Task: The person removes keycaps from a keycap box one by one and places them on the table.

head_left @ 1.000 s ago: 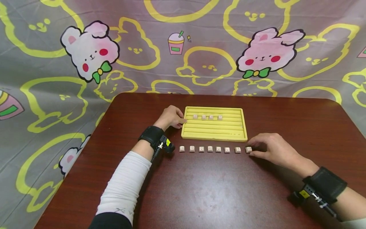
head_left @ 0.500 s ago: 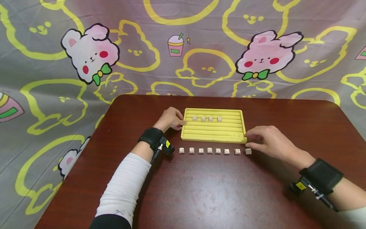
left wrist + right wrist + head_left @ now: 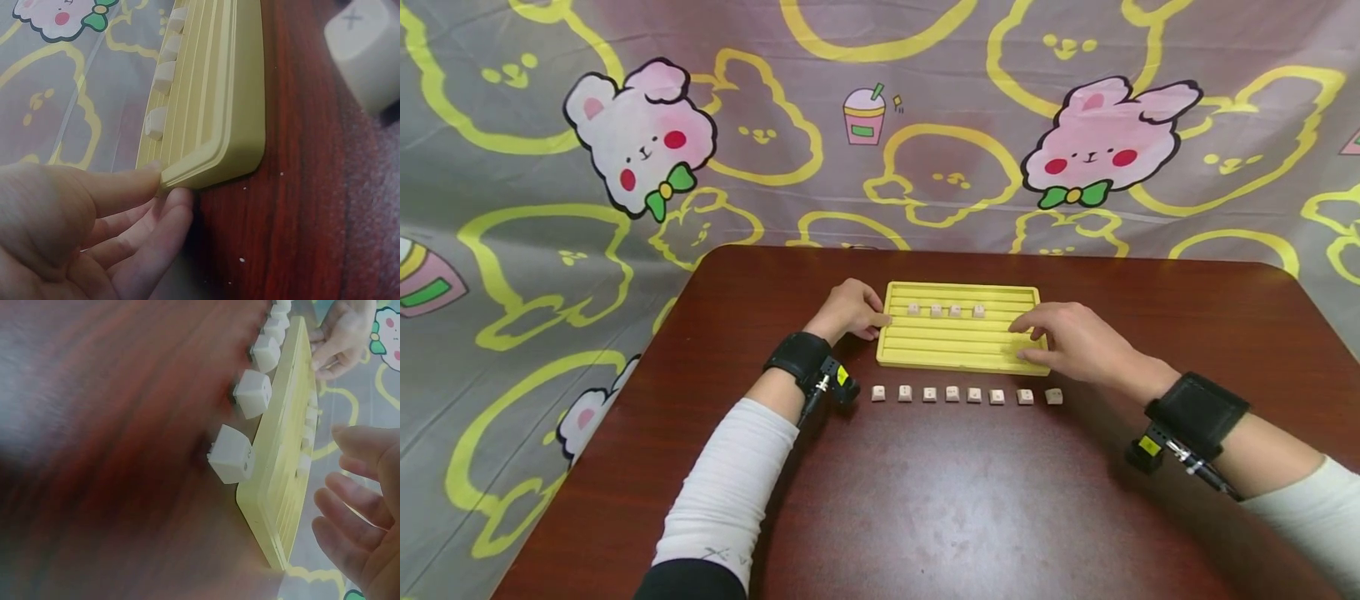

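A shallow yellow ridged tray (image 3: 955,364) lies on the table. My left hand (image 3: 850,308) pinches its left end, thumb (image 3: 128,189) on the rim and fingers against the side in the left wrist view. Above the tray's right end is my right hand (image 3: 1075,337), fingers apart and holding nothing. Several white keycaps stand in one upper groove, the rightmost keycap (image 3: 979,311) set a little apart from the others. In front of the tray runs a row of several more, ending at the right in a keycap (image 3: 1055,397) just below the tray's corner.
The dark red-brown wooden table (image 3: 970,500) is glossy. A cloth (image 3: 955,100) printed with cartoon animals hangs behind it and along its left side. Each wrist wears a black strap (image 3: 1198,417) with a small camera.
My right hand has left the row's last keycap and moved up and left, over the tray's right end. The left hand keeps its hold on the tray, and the keycaps stay in place.
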`<state>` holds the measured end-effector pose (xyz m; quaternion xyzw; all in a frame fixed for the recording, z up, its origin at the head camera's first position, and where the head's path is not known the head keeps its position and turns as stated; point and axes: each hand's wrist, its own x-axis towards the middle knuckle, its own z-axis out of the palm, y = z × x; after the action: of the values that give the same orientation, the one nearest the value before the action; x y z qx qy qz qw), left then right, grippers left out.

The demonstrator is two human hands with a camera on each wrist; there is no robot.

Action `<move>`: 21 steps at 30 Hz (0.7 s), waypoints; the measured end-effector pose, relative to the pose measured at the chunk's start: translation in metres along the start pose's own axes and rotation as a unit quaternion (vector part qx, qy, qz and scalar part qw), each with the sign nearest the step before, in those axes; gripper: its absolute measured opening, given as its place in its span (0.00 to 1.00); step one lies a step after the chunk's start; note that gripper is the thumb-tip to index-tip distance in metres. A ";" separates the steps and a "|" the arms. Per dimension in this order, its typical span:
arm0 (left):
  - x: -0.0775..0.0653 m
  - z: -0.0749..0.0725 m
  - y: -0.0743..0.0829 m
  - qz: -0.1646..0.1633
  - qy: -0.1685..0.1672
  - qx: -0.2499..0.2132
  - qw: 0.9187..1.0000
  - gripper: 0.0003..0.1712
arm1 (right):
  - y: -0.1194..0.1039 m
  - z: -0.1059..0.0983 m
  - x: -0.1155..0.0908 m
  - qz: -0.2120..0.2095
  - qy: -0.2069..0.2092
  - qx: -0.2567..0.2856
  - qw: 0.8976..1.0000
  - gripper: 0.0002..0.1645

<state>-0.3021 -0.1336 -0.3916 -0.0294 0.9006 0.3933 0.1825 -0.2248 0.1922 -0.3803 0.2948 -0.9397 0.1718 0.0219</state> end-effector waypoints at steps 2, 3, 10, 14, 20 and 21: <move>0.001 0.000 0.001 0.001 -0.001 -0.002 1.000 0.13 | 0.000 0.000 0.006 0.009 -0.008 0.000 1.000 0.22; 0.001 0.000 0.001 0.002 -0.001 -0.003 1.000 0.13 | 0.000 0.001 0.009 0.015 -0.014 0.001 1.000 0.22; 0.004 0.001 -0.001 0.013 -0.005 -0.007 1.000 0.12 | 0.005 0.005 0.024 0.030 -0.032 0.010 0.999 0.24; 0.002 0.000 0.000 0.009 -0.006 -0.002 1.000 0.13 | 0.007 0.006 0.031 0.030 -0.034 0.019 0.999 0.24; -0.001 -0.001 0.001 0.003 -0.006 0.001 1.000 0.13 | 0.006 0.006 0.044 0.033 -0.034 0.026 0.999 0.24; -0.001 -0.001 0.001 0.003 -0.006 0.001 1.000 0.13 | 0.006 0.005 0.046 0.033 -0.033 0.027 0.999 0.24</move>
<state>-0.3016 -0.1332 -0.3900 -0.0242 0.8998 0.3936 0.1868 -0.2659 0.1697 -0.3806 0.2696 -0.9443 0.1876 -0.0228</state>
